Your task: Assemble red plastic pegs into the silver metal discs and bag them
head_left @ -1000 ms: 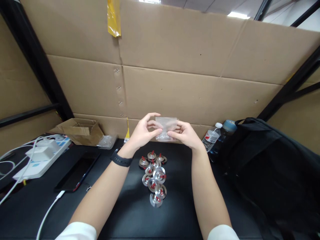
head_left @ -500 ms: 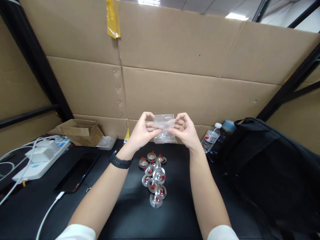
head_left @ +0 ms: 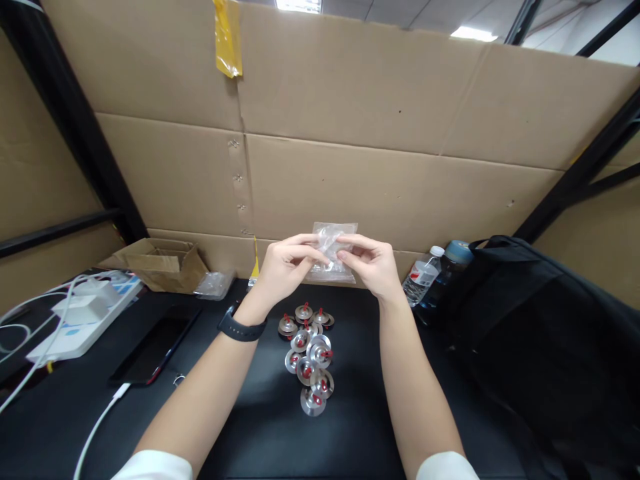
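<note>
A small clear plastic bag (head_left: 336,230) is held up in front of the cardboard wall. My left hand (head_left: 286,267) pinches its left side, with fingers and thumb drawn together. On the right side my right hand (head_left: 373,263) grips the same bag between thumb and fingers. Below the hands, several shiny metal discs with red loops (head_left: 319,351), looking like small finger cymbals, lie in a loose pile on the black tabletop (head_left: 350,427). A dark watch band is on my left wrist.
Left: a phone (head_left: 155,345) on a white cable, a power strip (head_left: 85,327), an open brown paper bag (head_left: 167,263) and a crumpled clear plastic bag (head_left: 215,285). Right: a water bottle (head_left: 423,275), a blue-capped bottle (head_left: 457,252) and a black backpack (head_left: 540,347). Cardboard (head_left: 350,173) stands behind.
The clear bag has shifted slightly right and up and is now wrinkled in the middle. My left hand has turned, its fingers moving in over the bag. The metal discs lie as before.
</note>
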`<state>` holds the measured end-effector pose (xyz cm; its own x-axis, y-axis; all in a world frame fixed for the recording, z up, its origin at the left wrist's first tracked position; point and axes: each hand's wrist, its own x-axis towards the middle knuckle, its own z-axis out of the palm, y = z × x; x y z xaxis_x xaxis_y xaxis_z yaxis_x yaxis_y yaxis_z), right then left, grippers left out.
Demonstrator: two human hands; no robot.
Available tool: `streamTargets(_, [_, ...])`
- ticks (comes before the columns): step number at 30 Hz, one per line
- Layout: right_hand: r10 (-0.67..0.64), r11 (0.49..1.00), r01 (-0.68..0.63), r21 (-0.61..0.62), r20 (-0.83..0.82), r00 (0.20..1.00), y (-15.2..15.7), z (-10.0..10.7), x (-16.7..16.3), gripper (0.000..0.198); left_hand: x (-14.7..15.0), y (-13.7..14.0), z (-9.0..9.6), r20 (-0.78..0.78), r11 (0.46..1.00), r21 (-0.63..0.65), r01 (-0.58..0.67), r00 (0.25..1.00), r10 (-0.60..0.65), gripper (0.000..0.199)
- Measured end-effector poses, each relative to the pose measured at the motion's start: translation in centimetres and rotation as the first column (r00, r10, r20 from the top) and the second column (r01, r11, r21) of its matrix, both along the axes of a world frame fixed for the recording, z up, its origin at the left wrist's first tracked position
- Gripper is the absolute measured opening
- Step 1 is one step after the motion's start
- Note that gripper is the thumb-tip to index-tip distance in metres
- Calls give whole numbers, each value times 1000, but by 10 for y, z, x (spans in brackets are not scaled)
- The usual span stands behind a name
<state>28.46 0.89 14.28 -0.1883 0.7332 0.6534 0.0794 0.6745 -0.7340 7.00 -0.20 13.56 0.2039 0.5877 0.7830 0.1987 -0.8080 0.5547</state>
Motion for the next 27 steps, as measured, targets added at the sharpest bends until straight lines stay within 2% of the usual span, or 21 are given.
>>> streamTargets(3, [26,1000,-26,-15,24,999,-4,2,0,48,0,-2,2,-37,999,16,33,999,-33,21])
streamTargets(5, [45,999,-45,-14,21,999,-6,4,1,55,1,-3,3,-25,998,-21,54,998,-55,30])
streamTargets(7, [43,999,-42,-22,9,999,-6,4,2,57,0,-4,5,1,999,-43,5,1000,-5,39])
streamTargets(10, [23,996,-23,-91,-3,1000,-1,2,4,62,-3,-4,7,-20,984,61,-165,986,167,41])
streamTargets(11, [26,992,-26,-124,-5,1000,1,1,4,65,-4,-4,7,-76,976,117,-181,979,190,43])
streamTargets(13, [57,981,-57,-185,-3,998,6,-2,5,68,-3,-3,4,-247,970,204,-131,952,180,50])
streamTargets(15, [115,967,-109,-231,9,993,9,-5,4,69,1,0,-1,-390,968,237,-85,904,175,43])
streamTargets(17, [177,955,-161,-250,41,983,10,-7,3,66,4,6,-6,-436,963,246,-111,875,212,25])
streamTargets(19, [198,959,-172,-225,98,975,11,-8,3,61,0,15,-8,-436,960,241,-144,867,240,22])
streamTargets(21, [146,978,-119,-170,160,976,12,-8,4,56,-18,28,-10,-401,956,214,-198,875,271,21])
streamTargets(22, [107,986,-81,-144,183,977,12,-8,5,55,-33,35,-12,-355,947,185,-264,880,315,20])
streamTargets(23, [74,991,-49,-126,198,977,12,-7,6,53,-51,43,-17,-292,924,135,-357,877,382,21])
streamTargets(24, [54,993,-30,-118,206,977,12,-7,7,52,-71,50,-23,-226,875,84,-476,846,482,20])
streamTargets(26, [52,993,-28,-118,205,977,11,-5,8,50,-110,63,-44,-117,738,-61,-672,739,663,14])
streamTargets(27, [60,992,-36,-121,202,978,10,-5,9,49,-128,68,-56,-68,688,-145,-711,701,710,9])
